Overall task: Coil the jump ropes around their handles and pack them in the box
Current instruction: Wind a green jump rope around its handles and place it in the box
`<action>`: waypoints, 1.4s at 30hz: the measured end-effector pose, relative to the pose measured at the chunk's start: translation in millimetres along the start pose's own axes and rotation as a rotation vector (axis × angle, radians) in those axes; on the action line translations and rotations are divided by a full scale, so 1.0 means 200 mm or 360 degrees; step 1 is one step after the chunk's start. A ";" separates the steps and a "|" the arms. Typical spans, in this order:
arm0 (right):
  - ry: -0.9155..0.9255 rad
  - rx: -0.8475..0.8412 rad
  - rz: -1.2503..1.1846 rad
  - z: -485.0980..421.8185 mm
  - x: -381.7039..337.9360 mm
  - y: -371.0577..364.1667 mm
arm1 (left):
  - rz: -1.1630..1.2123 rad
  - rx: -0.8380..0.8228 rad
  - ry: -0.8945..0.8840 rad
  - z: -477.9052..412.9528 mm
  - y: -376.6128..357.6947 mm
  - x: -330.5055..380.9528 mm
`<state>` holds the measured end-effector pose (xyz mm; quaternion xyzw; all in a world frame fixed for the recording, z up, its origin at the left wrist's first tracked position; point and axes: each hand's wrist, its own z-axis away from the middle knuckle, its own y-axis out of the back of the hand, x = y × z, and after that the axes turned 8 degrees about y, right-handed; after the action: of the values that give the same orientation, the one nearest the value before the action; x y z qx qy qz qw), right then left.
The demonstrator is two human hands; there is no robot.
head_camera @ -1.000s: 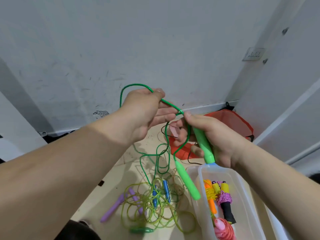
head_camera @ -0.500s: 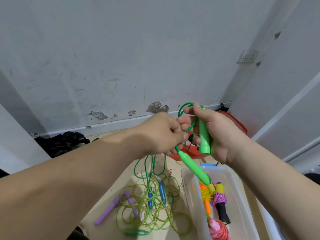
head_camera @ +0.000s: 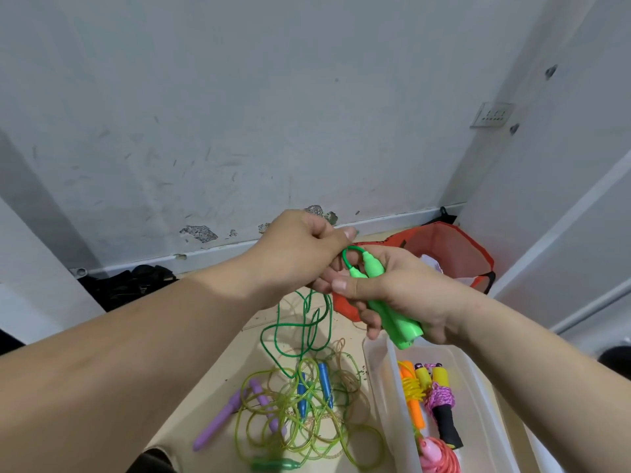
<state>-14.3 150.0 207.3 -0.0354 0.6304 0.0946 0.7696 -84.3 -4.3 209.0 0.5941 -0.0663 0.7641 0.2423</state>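
My right hand (head_camera: 403, 295) grips two bright green handles (head_camera: 392, 312) held side by side above the far end of the clear plastic box (head_camera: 379, 397). My left hand (head_camera: 300, 254) pinches the dark green rope (head_camera: 348, 259) where it loops out of the handle tips. The rest of that rope (head_camera: 300, 332) hangs down in loose loops to the floor. In the box lie coiled ropes: an orange-handled yellow one (head_camera: 411, 394), a pink one with yellow and black handles (head_camera: 440, 404), and a pink bundle (head_camera: 437, 455).
On the beige floor lies a tangle of yellow-green rope (head_camera: 307, 425) with purple handles (head_camera: 222, 418), blue handles (head_camera: 324, 380) and a green handle (head_camera: 273, 466). A red bag (head_camera: 454, 254) sits by the wall behind my hands; dark cloth (head_camera: 126, 285) lies at left.
The second green handle, which hung below, now lies beside the first in my right hand. My left hand came down from a raised loop to pinch the rope at the handle tips.
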 end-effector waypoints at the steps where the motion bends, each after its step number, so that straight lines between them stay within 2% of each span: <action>1: -0.0008 0.0024 0.0007 0.00 0.00 0.00 | -0.0170 0.0050 -0.0103 -0.01 0.00 -0.01; 4: -0.0021 0.0046 -0.0081 -0.01 0.00 0.01 | -0.0683 0.0329 -0.0451 -0.02 0.02 0.00; 5: -0.0012 0.0015 -0.0101 -0.01 -0.01 0.01 | -0.0743 0.0323 -0.0530 -0.01 0.02 0.00; 8: 0.0014 -0.0116 -0.0162 0.01 -0.03 0.01 | -0.0798 0.0123 -0.0576 0.00 -0.01 0.00; 11: 0.0040 -0.0304 -0.0184 0.03 -0.04 0.01 | -0.1018 0.0217 -0.0647 -0.01 -0.03 -0.01; 17: -0.0067 -0.0423 -0.0180 0.05 -0.04 0.04 | -0.0935 0.0279 -0.0925 -0.01 -0.04 0.02; 22: -0.0182 -0.0435 -0.0236 0.05 -0.02 0.02 | -0.0571 0.0357 -0.0598 0.00 0.03 0.07; 26: -0.0190 -0.0396 -0.0360 0.05 -0.02 0.02 | -0.0408 0.0201 -0.0370 -0.01 0.07 0.05; 29: -0.0154 -0.0236 -0.0420 0.04 -0.04 0.03 | -0.0245 0.0126 -0.0179 -0.03 0.11 0.03; 32: -0.0193 -0.0089 -0.0403 0.03 -0.05 0.05 | -0.0320 0.0071 -0.0189 -0.03 0.12 0.01; 36: -0.0272 0.0026 -0.0604 0.01 -0.06 0.07 | -0.0564 0.0000 -0.0350 -0.03 0.09 0.01; 42: -0.0242 0.0021 -0.0713 0.03 -0.08 0.05 | -0.0894 0.0182 -0.0458 -0.05 0.08 -0.01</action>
<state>-12.7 158.8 225.6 -0.1624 0.5477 -0.0803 0.8168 -99.6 -14.5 207.4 0.7038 0.1098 0.5780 0.3983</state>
